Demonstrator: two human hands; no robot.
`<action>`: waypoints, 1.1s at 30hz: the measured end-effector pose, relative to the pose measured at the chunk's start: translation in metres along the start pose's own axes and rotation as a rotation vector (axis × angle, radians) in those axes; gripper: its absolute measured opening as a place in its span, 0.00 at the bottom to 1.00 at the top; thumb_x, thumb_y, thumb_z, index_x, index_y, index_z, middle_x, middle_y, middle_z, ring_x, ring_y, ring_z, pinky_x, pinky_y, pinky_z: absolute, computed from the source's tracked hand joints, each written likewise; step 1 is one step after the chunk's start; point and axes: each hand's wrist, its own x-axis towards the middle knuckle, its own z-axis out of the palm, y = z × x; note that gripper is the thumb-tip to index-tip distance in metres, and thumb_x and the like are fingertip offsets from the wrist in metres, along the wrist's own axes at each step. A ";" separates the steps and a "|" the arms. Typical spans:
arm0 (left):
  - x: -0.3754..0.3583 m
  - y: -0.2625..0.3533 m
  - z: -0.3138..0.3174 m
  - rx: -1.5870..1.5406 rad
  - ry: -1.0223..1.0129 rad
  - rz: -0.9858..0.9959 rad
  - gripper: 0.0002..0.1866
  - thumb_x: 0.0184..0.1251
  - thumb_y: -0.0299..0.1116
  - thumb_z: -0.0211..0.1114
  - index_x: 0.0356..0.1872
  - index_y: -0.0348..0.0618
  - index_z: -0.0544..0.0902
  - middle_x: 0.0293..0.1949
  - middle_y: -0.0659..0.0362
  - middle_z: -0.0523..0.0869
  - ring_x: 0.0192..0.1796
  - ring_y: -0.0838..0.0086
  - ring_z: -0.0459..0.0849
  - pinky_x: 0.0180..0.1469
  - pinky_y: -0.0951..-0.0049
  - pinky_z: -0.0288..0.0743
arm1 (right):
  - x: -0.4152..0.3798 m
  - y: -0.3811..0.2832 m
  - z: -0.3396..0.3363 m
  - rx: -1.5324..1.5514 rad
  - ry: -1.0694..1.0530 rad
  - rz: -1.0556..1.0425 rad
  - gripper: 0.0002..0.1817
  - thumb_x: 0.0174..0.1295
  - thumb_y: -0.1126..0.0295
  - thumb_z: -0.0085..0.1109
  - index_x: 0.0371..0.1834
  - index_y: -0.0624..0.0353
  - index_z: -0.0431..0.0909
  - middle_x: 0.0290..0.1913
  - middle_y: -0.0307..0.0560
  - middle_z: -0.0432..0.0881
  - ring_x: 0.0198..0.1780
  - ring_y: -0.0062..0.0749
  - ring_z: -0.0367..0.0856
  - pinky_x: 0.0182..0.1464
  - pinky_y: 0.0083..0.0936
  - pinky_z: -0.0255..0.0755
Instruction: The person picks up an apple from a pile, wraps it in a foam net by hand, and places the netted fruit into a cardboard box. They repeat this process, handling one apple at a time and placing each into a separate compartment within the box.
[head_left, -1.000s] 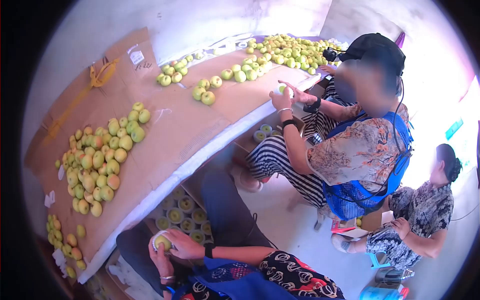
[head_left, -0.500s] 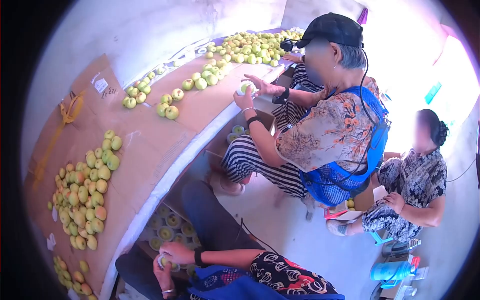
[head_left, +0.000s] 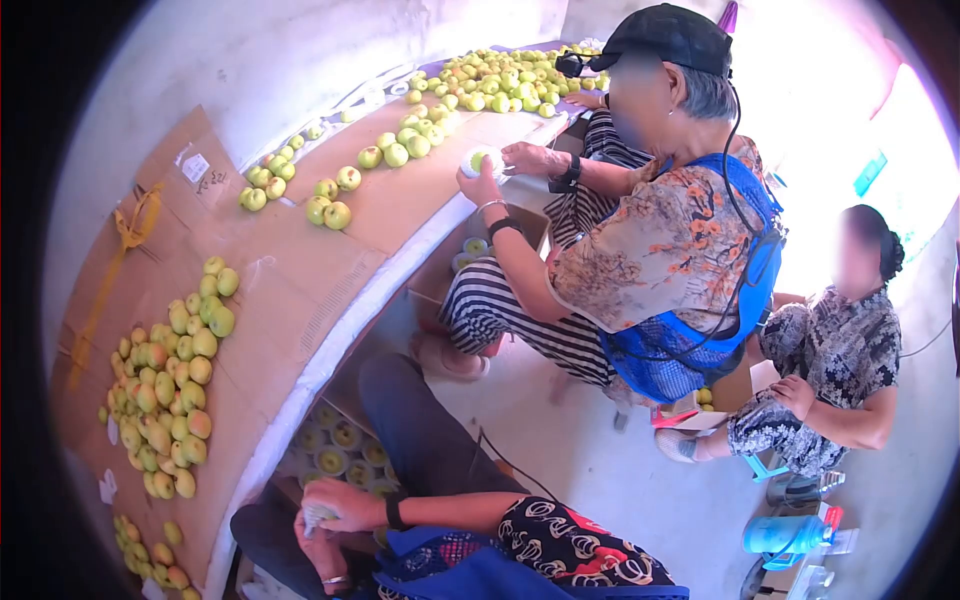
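At the bottom of the head view my two hands are together around an apple in a white foam net (head_left: 318, 514), mostly covered by my fingers. My right hand (head_left: 345, 503), with a black wristband, curls over it from above. My left hand (head_left: 318, 548), with a bracelet at the wrist, grips it from below. Just beyond my hands, a carton holds several foam-netted apples (head_left: 332, 460). The cardboard-covered table (head_left: 300, 340) rises to the left, with a heap of loose yellow-green apples (head_left: 165, 400) on it.
Across from me a co-worker in a black cap (head_left: 665, 40) holds a foam-netted apple (head_left: 482, 160). Another person (head_left: 830, 350) sits at the right. More apples (head_left: 500, 80) pile at the table's far end. A blue bottle (head_left: 780, 535) stands lower right.
My right hand has shifted left over the netted apple, which is now more hidden. The co-worker's spread hand has closed in around their own netted apple.
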 end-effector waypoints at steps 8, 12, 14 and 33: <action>-0.001 0.031 0.014 0.718 -0.008 0.430 0.26 0.48 0.16 0.54 0.55 0.31 0.68 0.52 0.51 0.73 0.54 0.66 0.72 0.58 0.67 0.65 | -0.005 0.009 -0.001 0.298 -0.126 0.423 0.27 0.47 0.70 0.60 0.53 0.62 0.65 0.49 0.53 0.71 0.51 0.39 0.72 0.51 0.29 0.67; -0.021 0.081 0.067 0.921 0.048 0.507 0.24 0.53 0.20 0.50 0.56 0.35 0.70 0.53 0.50 0.75 0.55 0.66 0.73 0.58 0.69 0.65 | 0.012 -0.001 -0.009 0.443 0.025 0.333 0.33 0.46 0.69 0.65 0.57 0.63 0.61 0.49 0.45 0.70 0.51 0.27 0.70 0.52 0.25 0.68; -0.011 0.078 0.061 0.908 0.096 0.544 0.22 0.54 0.18 0.51 0.54 0.37 0.72 0.52 0.51 0.76 0.54 0.66 0.75 0.56 0.70 0.67 | 0.015 0.000 -0.009 0.693 -0.048 0.482 0.31 0.49 0.74 0.62 0.57 0.61 0.60 0.52 0.42 0.66 0.55 0.28 0.67 0.56 0.26 0.66; -0.014 0.058 0.028 0.578 0.196 0.508 0.05 0.59 0.24 0.59 0.36 0.37 0.78 0.26 0.65 0.78 0.27 0.87 0.71 0.29 0.84 0.68 | 0.012 0.002 0.016 0.951 -0.126 0.844 0.29 0.56 0.76 0.54 0.61 0.62 0.56 0.53 0.45 0.70 0.52 0.25 0.71 0.51 0.21 0.69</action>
